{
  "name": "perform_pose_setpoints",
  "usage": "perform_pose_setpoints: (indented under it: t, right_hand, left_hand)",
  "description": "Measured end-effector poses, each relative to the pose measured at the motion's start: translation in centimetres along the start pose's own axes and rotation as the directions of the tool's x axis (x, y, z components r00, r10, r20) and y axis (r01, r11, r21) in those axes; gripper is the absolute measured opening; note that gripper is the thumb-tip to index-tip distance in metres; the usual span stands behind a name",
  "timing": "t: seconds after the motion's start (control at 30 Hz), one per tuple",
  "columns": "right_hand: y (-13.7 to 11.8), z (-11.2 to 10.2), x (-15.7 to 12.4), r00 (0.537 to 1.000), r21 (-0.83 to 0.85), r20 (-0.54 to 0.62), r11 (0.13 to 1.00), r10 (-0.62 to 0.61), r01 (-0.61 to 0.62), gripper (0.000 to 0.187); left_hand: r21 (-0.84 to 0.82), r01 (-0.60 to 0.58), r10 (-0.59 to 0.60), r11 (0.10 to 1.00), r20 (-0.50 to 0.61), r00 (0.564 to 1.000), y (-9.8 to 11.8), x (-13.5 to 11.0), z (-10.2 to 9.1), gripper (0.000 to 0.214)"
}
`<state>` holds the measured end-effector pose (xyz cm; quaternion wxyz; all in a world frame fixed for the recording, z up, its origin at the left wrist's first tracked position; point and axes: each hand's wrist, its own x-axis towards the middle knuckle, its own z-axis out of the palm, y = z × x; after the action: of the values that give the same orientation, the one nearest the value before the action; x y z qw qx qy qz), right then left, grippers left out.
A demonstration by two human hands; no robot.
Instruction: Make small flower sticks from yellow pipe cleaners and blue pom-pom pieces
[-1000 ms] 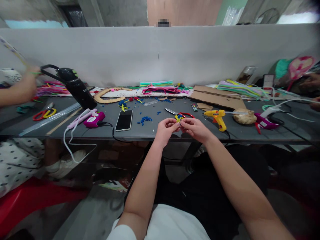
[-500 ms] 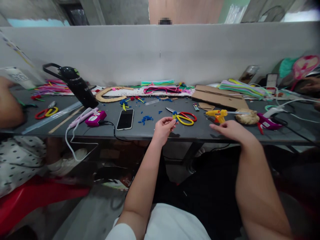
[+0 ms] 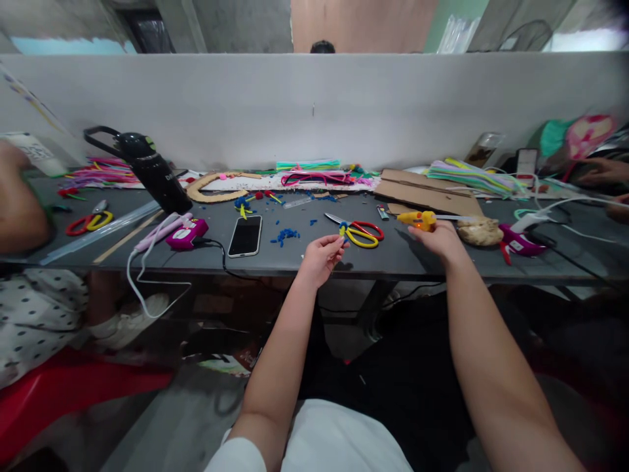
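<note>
My left hand hovers over the front edge of the dark table, fingers pinched on a small blue and yellow pipe-cleaner piece. My right hand is wrapped around the handle of the yellow glue gun, whose nozzle points left over the table. Red and yellow scissors lie between my two hands.
A phone, blue scraps, a pink glue gun, a black bottle, cardboard pieces and pipe-cleaner bundles lie on the table. Other people's arms show at the far left and far right.
My right hand let go of the small piece, moved right and closed on the yellow glue gun, tipping it up. My left hand stayed put with the piece.
</note>
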<state>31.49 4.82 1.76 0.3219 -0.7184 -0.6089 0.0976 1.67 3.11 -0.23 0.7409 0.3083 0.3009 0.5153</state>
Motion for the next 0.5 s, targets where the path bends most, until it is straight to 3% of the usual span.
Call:
perform_pose_setpoints:
  t: [0.1,0.17,0.23,0.5]
  right_hand:
    - [-2.1,-0.3,-2.2,0.995,0.186,0.082,0.982,-0.056,0.040,0.048]
    - [-3.7,-0.5,-3.9,0.979,0.461,0.144,0.885,-0.145,0.063,0.043]
    - [-5.1,-0.4,-5.4,0.957,0.564,0.201,0.823,-0.209,0.062,0.039]
    - [-7.3,1.0,-6.9,0.929,0.543,0.265,0.836,-0.257,0.076,0.036]
  left_hand:
    - [-0.014,-0.013,0.012,1.000,-0.036,0.999,-0.1,0.3,-0.3,0.016]
    - [-0.032,-0.012,0.010,0.999,-0.060,0.998,-0.1,0.3,-0.3,0.014]
    - [-0.048,-0.009,0.006,0.999,-0.072,0.997,-0.2,0.3,-0.2,0.014]
    - [-0.046,0.008,-0.011,0.999,-0.052,0.999,-0.2,0.1,-0.1,0.010]
